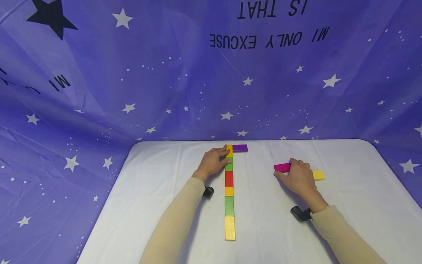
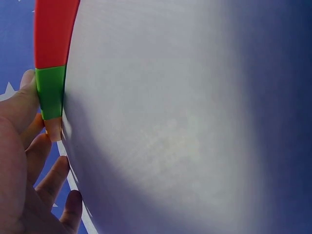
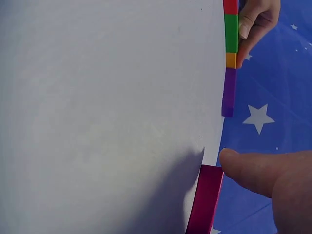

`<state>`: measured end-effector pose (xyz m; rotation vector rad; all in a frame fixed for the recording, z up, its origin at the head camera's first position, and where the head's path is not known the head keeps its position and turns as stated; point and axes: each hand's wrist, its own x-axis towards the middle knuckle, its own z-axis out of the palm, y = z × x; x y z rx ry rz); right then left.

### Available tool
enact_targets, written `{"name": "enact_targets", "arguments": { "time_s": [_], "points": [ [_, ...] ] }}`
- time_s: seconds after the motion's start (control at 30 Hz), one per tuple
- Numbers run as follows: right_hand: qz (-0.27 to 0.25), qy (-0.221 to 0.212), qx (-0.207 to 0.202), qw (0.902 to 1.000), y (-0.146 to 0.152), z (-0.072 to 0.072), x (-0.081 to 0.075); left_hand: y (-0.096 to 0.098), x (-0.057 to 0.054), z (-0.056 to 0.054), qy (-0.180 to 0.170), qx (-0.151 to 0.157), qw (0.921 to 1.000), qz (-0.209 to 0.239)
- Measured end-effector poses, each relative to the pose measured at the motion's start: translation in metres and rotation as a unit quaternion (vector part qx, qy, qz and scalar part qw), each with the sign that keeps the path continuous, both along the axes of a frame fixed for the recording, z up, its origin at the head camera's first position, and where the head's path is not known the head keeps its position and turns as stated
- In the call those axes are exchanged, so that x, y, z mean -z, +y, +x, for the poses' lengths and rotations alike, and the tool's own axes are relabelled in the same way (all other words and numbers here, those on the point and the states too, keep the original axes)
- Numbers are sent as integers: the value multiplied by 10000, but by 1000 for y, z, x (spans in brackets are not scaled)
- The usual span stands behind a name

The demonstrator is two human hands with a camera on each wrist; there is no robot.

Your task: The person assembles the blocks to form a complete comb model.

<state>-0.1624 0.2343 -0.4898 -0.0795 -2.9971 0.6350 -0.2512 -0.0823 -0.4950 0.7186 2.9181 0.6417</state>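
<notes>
A straight row of coloured blocks runs down the white table, with a yellow-orange block at its far end, then a green block and a red block. My left hand rests along the row's left side, thumb at the green block and a finger at the yellow-orange one. Extending rightward from that far end is a purple block. To the right, my right hand holds a magenta block between thumb and fingers. A yellow block shows just beyond this hand, partly hidden by it.
The row continues toward me with a small orange block, a light green block and a gold-yellow block. Behind the white table hangs a purple cloth printed with stars. Both wrists wear dark cameras.
</notes>
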Motion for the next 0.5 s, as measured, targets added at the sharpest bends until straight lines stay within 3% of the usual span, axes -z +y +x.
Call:
{"name": "enact_targets", "arguments": {
  "time_s": [0.33,0.5],
  "points": [
    [110,-3,37,9999,-3,-3,-2,0,-1,1,-22,-23,10000,53],
    [-123,329,26,9994,-5,-4,-4,0,-1,1,-36,-25,10000,64]
  ]
}}
